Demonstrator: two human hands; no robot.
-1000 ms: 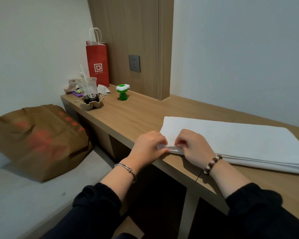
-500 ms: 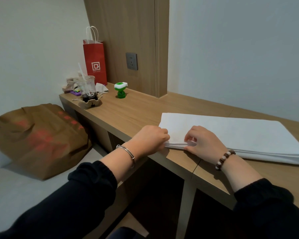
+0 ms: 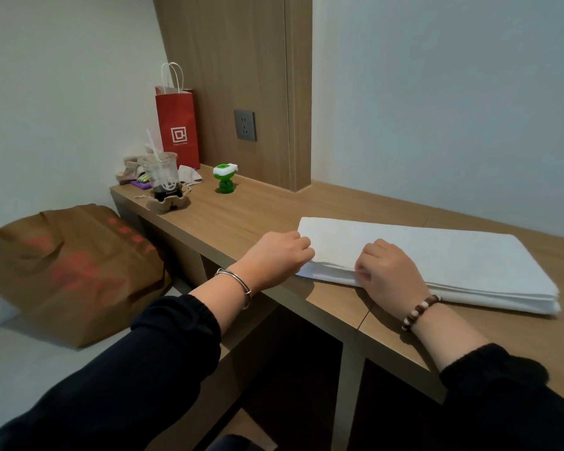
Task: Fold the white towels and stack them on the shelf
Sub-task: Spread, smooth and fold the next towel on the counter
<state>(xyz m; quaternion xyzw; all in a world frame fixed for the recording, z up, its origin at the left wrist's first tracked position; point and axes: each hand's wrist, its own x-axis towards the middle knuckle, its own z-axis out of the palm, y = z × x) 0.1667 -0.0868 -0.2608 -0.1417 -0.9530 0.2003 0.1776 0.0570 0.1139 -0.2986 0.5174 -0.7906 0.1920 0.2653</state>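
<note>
A flat stack of folded white towels [image 3: 443, 258] lies on the wooden shelf [image 3: 251, 219], its long side running to the right. My left hand [image 3: 274, 258] is at the stack's near left corner, fingers curled round the towel edge. My right hand [image 3: 385, 271] sits on the front edge a little to the right, fingers curled and pinching the layers. Both wrists wear bracelets.
At the shelf's far left stand a red paper bag [image 3: 178, 128], a plastic cup [image 3: 162, 177] in a cardboard holder and a small green toy [image 3: 225, 179]. A brown paper bag [image 3: 69, 268] lies on the low surface to the left. A wall socket [image 3: 245, 125] is behind.
Both hands have shifted slightly along the stack's front left edge, the left one now gripping the corner. The stack itself has stayed put.
</note>
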